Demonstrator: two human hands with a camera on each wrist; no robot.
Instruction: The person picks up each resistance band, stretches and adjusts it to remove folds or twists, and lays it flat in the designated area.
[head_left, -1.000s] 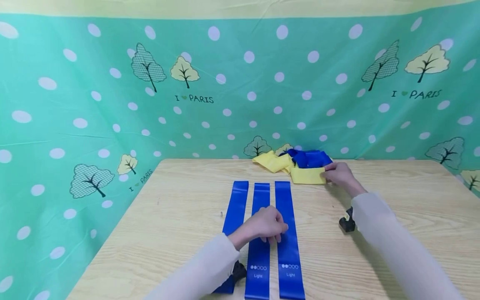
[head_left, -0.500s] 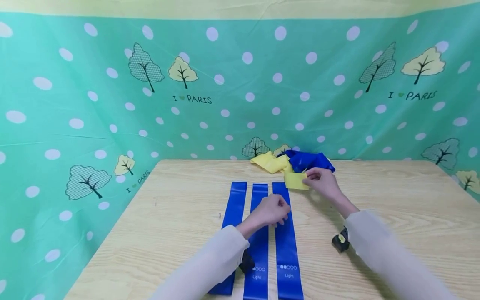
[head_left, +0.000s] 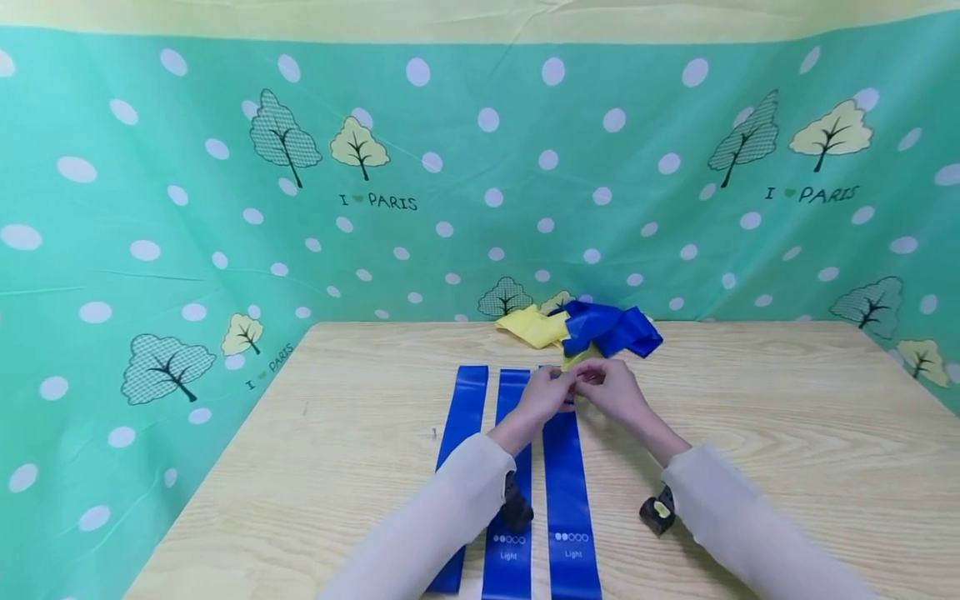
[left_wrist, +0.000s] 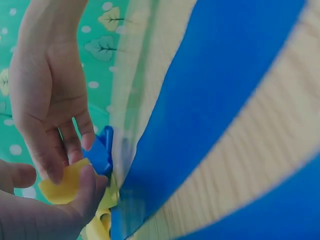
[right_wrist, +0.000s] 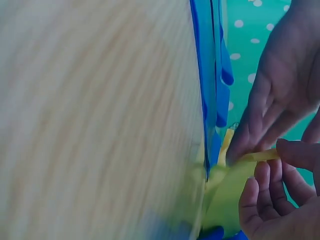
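Over the far end of the right-hand blue resistance band, my two hands meet at one yellow resistance band. My right hand pinches its edge between thumb and fingers, as the right wrist view shows. From the other side, my left hand holds the same edge, its thumb lying against the band in the left wrist view. The band runs back towards a loose pile, where a crumpled blue band and another yellow stretch lie. In the head view the hands hide most of the held part.
Two more blue bands, a left one and a middle one, lie lengthwise beside the right one on the wooden table. "Light" is printed near their front ends. A green dotted cloth hangs behind the table's back edge.
My right hand has brought the yellow band's end leftwards and nearer, off the front of the pile. My left hand has moved forward to meet it. The blue crumpled band has shifted slightly.
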